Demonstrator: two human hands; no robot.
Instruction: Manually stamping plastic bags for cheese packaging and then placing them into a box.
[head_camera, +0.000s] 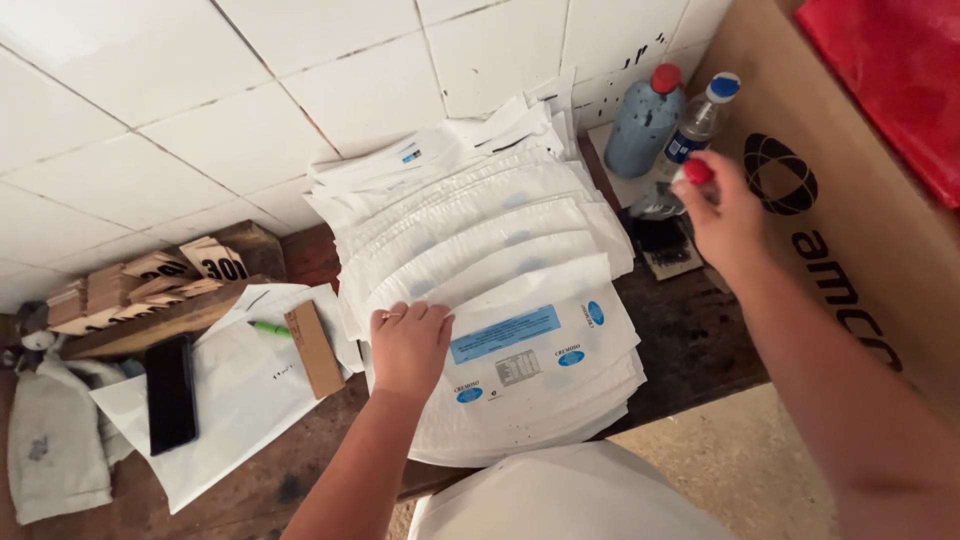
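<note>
At the centre of the frame a fanned stack of white bags (500, 260) with blue printed patches lies on a dark wooden bench (690, 340), overlapping like shingles from the tiled wall down to the bench's near edge. The left hand (410, 345) rests flat on the left edge of the lowest bags, fingers close together and curled slightly over the edge. In the upper right, the right hand (725, 215) pinches a small red-topped object (697, 171) between fingertips, above a dark pad (665, 243) lying just right of the stack. Behind it stand a blue bottle with a red cap (645, 125) and a clear bottle with a blue-and-white cap (700, 120), near the wall. A brown cardboard box (850, 230) fills the right edge. To the left of the stack lie a loose white bag (235, 400), a black phone (170, 393), a green marker (270, 328), a small brown block (314, 350) and wooden pieces (140, 285).
</note>
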